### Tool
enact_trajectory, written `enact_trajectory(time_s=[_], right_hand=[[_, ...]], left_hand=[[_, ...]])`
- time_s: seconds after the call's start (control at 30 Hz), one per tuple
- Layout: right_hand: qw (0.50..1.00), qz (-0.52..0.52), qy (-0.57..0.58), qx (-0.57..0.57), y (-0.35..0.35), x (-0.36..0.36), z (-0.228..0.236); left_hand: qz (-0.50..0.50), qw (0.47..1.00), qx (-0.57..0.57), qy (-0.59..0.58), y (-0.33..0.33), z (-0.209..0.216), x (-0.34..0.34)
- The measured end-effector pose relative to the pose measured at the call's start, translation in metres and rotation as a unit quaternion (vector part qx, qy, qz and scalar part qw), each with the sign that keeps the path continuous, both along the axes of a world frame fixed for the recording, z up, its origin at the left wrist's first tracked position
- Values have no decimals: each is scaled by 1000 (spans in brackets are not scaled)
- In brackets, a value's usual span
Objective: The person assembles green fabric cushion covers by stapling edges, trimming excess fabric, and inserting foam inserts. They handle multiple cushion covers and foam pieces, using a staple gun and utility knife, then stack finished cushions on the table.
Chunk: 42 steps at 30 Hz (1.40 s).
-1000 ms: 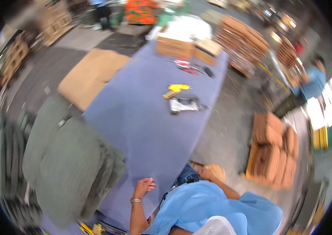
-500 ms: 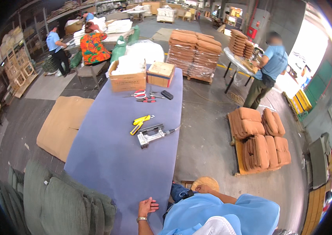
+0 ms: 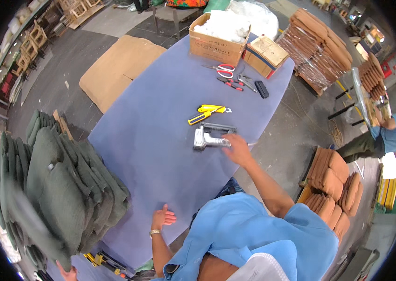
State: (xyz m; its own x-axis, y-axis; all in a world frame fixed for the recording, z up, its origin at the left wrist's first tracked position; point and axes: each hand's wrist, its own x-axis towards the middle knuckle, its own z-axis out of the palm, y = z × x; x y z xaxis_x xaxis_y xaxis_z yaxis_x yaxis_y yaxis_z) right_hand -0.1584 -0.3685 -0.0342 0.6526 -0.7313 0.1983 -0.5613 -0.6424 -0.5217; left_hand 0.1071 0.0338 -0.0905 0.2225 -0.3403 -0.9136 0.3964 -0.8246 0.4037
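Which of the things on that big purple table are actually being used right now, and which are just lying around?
In use:
- staple gun, under the right hand
- purple table, where the left hand lies flat

Lying about:
- yellow tool
- scissors
- pliers
- two cardboard boxes
- green cushions

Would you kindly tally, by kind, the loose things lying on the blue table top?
Silver staple gun, under the right hand: 1
Yellow utility knives: 2
Red-handled scissors: 1
Red-handled pliers: 1
Grey metal pliers: 1
Black oblong case: 1
Cardboard boxes: 2
Total: 9
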Motion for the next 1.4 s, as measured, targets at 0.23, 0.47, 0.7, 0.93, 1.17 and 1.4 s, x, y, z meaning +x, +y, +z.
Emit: enact_trajectory(time_s=[0.23,0.47,0.7,0.93,1.17,1.4], right_hand=[[985,167,33,-4,-48,40,-51],[988,144,57,21,-112,85,-39],[994,105,-12,-2,-202,102,-56],[996,82,28,-17,-233,104,-65],[915,227,-206,264,-212,130,147],[538,622,-530,207,-217,52,352]], left_hand=[[344,923,14,-169,-21,-18,-66],[468,847,43,-246,-59,-26,-113],[531,803,99,-250,-96,-14,-117],[558,795,70,-226,-116,-2,-131],[373,767,-511,-110,-191,170,-47],[-332,552,-30,-764,-276,298,-41]])
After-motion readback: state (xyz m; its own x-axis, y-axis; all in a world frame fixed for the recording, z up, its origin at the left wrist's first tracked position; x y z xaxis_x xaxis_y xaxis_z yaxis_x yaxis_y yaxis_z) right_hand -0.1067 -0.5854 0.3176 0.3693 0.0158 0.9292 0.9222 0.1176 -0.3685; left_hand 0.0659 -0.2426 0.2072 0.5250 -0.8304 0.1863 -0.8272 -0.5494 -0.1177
